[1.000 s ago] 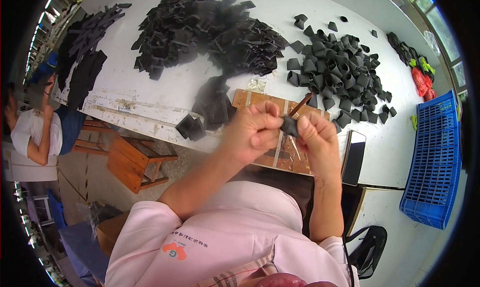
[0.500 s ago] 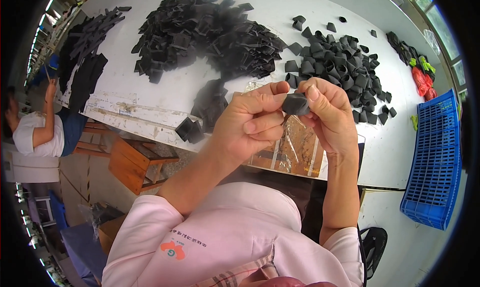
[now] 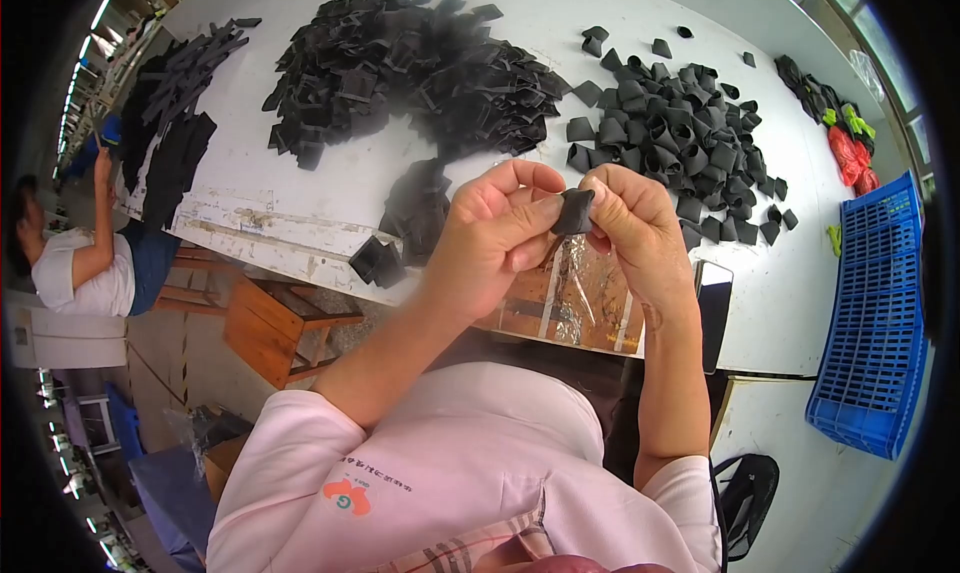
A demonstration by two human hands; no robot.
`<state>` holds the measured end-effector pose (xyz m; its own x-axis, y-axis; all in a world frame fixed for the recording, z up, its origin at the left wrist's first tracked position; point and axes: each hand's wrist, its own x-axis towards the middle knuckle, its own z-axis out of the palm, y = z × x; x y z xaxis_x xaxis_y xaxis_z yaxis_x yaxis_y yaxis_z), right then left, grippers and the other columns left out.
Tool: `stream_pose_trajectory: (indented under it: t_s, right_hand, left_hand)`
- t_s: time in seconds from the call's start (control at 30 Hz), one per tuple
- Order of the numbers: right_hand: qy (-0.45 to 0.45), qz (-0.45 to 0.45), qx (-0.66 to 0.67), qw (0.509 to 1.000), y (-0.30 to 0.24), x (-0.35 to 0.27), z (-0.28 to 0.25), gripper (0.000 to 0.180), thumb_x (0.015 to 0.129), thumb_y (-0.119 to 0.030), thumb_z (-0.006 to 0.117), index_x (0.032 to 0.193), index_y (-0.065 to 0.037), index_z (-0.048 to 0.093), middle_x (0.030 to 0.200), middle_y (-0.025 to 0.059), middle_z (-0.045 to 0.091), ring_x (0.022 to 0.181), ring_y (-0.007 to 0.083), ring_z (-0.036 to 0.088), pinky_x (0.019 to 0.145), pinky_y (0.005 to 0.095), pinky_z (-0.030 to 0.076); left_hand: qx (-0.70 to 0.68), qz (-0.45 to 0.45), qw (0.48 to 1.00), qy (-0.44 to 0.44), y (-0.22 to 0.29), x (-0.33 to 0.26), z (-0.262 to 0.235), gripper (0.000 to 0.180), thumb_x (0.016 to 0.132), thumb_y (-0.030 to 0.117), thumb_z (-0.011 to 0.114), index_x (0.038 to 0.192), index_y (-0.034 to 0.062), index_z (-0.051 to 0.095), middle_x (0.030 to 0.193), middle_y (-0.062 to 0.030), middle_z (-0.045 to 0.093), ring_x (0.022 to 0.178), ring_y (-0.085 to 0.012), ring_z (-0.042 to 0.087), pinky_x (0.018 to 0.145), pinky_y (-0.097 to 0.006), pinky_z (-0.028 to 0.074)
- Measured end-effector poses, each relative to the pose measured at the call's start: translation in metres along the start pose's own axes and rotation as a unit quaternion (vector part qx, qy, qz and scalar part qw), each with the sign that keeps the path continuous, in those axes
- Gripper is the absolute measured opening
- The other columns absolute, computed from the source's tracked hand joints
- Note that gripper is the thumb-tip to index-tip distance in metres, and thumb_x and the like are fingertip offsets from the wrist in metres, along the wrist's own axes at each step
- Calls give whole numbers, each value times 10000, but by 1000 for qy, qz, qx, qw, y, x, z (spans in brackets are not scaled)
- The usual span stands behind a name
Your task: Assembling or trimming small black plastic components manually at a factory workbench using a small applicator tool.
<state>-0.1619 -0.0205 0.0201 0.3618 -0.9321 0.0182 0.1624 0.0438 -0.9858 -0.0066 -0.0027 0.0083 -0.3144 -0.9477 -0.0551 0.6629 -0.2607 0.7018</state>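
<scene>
My left hand [image 3: 495,235] and my right hand [image 3: 640,228] are raised together above the front edge of the white table [image 3: 330,188]. Both pinch one small black folded piece [image 3: 574,211] between thumbs and fingertips. Under the hands lies a wooden board [image 3: 570,308] with a shiny taped surface. A big heap of flat black pieces [image 3: 400,68] lies at the far middle of the table. A pile of folded black pieces [image 3: 680,138] lies to the right of it.
A blue plastic crate [image 3: 868,323] stands at the right. A dark phone [image 3: 712,313] lies by the board. Black strips [image 3: 170,123] lie at the table's left end. Another person [image 3: 80,258] in white sits at the left. A wooden stool [image 3: 285,328] stands below the table.
Both hands have risen from the board with the black piece between them and hold it higher, closer to the camera. The brown stick seen earlier in the right hand is out of sight.
</scene>
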Motion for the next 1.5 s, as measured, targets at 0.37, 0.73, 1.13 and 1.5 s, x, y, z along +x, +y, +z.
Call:
stream_pose_trajectory:
  t_s: [0.37,0.73,1.13,1.5]
  right_hand:
    - [179,-330,-347,859,0,-26,13,357,731,-294,640,892,13,554,765,105,527,653,208,516,581,302,423]
    - [143,-168,-237,946,-14,-22,20,303,634,-149,752,847,-13,585,742,6,536,613,69,468,515,183,380]
    - [205,-294,-388,849,2,-24,24,132,690,-33,659,790,-16,576,692,71,529,559,164,518,453,256,400]
    - [146,-159,-200,956,-14,-21,26,153,718,-106,674,784,9,597,611,37,537,510,89,496,468,207,380]
  left_hand:
    - [454,309,830,-101,12,5,9,319,782,97,613,1076,1,535,973,-87,556,886,-124,500,780,-256,405]
    - [203,288,936,-22,-9,4,15,73,803,-9,560,858,5,605,838,-40,558,733,-65,510,638,-190,417]
    - [146,210,966,-22,-2,0,5,135,834,74,541,932,-11,580,923,-98,569,844,-150,530,802,-272,419]
    - [169,180,968,-44,8,8,-16,116,785,25,593,894,-11,607,881,-84,589,794,-119,530,730,-244,431]
